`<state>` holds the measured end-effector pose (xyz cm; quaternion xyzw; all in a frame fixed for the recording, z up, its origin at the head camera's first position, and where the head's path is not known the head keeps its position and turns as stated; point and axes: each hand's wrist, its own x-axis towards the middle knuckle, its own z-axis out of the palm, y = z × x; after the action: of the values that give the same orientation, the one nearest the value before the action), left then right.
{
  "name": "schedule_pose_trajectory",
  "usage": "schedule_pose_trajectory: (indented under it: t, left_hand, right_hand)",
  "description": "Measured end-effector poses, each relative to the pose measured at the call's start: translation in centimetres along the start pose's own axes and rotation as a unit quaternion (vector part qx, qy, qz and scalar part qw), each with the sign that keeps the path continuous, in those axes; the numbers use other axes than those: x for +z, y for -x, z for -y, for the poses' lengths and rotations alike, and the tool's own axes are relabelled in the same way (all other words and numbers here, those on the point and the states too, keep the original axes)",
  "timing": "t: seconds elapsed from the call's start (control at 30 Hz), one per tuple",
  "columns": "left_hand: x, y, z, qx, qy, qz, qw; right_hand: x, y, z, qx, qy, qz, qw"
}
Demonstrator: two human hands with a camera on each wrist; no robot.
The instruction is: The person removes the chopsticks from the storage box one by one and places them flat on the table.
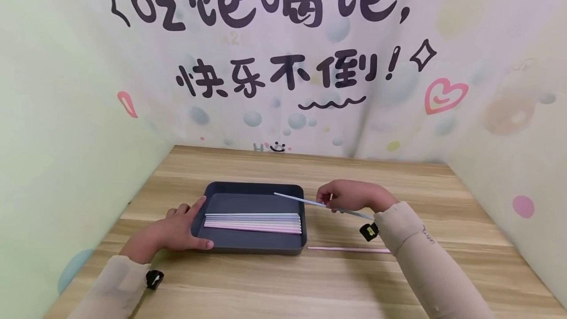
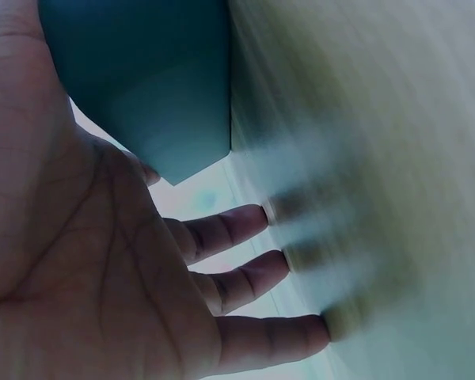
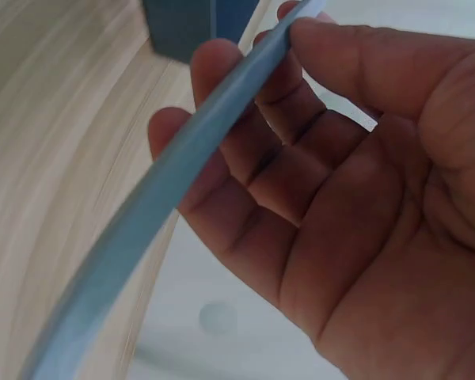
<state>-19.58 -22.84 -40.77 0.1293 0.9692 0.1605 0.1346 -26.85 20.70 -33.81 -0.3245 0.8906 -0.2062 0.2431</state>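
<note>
A dark grey rectangular tray (image 1: 252, 249) lies on the table with a row of thin pastel sticks (image 1: 252, 220) side by side in it. My left hand (image 1: 174, 232) rests against the tray's left end, thumb at the front corner and index finger along the left side. In the left wrist view, the other fingers (image 2: 245, 283) are straight, their tips on the table. To the right of the tray, my right hand (image 1: 352, 195) pinches a thin light blue stick (image 1: 290, 197) between thumb and fingertips. The far end of that stick is over the tray's right part.
A single pink stick (image 1: 343, 249) lies on the wooden table (image 1: 248, 284) to the right of the tray, partly hidden by the right sleeve (image 1: 425, 250). Behind the table hangs a printed wall cloth (image 1: 266, 127), with pale walls on both sides.
</note>
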Motion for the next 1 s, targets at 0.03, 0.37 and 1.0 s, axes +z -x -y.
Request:
schedule_pose_trajectory:
  t: [0.03, 0.37, 1.0]
  left_hand:
    - [0.0, 0.0, 0.0, 0.001, -0.001, -0.001, 1.0]
    - [-0.2, 0.0, 0.2, 0.003, 0.001, -0.005, 1.0]
    - [-0.1, 0.0, 0.1, 0.007, -0.004, 0.001, 1.0]
  right_hand:
    - [0.0, 0.3, -0.2, 0.005, -0.003, 0.002, 1.0]
    - [0.0, 3.6, -2.6, 0.023, -0.013, 0.022, 0.9994]
    - [3.3, 5.4, -5.3, -0.002, 0.043, 0.013, 0.999]
